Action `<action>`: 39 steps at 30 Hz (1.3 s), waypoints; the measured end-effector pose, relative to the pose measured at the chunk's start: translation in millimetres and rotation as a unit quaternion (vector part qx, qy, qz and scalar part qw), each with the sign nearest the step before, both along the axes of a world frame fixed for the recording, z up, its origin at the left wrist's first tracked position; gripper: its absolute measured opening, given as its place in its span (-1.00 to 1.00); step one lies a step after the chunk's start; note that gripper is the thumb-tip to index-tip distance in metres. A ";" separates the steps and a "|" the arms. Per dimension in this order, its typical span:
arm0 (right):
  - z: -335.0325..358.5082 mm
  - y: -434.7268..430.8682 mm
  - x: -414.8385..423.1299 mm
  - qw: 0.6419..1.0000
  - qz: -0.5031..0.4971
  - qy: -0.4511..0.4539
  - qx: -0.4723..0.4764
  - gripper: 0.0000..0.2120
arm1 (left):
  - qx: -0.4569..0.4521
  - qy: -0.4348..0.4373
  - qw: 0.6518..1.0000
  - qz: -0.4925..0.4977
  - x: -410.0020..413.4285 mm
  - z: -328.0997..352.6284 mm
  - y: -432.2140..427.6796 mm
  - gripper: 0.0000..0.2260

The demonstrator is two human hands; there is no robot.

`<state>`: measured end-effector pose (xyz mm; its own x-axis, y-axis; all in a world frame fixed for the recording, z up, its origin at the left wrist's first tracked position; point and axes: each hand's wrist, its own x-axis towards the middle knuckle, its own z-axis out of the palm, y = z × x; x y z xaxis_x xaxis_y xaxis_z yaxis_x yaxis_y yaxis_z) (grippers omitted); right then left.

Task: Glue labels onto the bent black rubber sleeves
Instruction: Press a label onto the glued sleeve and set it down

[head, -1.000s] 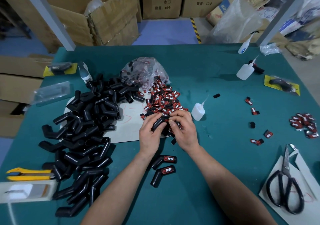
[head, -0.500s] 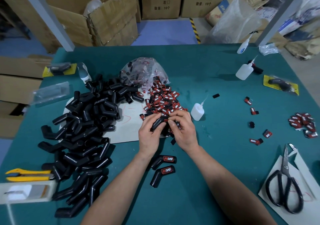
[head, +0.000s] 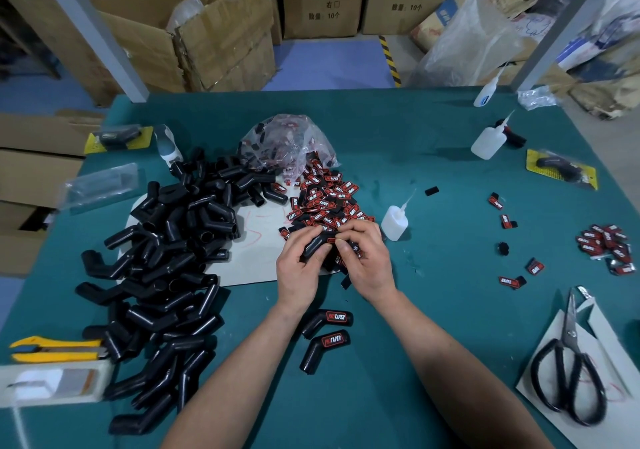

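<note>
So the left hand (head: 299, 268) cradles a bent black sleeve (head: 317, 245) over the label pile (head: 325, 203), steadying it while the right hand's (head: 367, 261) fingertips pinch a label (head: 331, 240) onto it. Glue bottle (head: 394, 222) sits just beside, probably for quick grabs.

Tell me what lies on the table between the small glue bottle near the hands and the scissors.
In the head view, mostly bare green table lies between the glue bottle and the scissors; loose red labels lie scattered just beside that line.
</note>
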<state>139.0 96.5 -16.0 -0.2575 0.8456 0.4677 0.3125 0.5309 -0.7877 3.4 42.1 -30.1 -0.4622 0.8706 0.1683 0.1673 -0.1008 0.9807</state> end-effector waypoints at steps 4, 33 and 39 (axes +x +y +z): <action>-0.2 0.0 0.2 1.000 -0.001 0.001 0.002 -0.83 | -0.002 0.004 1.000 0.002 -0.3 -2.3 1.2 -0.72; -4.3 -3.8 -12.5 0.980 0.005 0.110 -0.163 -0.70 | -0.012 -0.115 0.993 0.026 0.5 7.9 0.3 -0.72; -4.1 -3.9 -12.5 0.976 0.008 0.121 -0.178 -0.73 | -0.009 -0.113 0.993 0.030 0.7 6.2 1.0 -0.70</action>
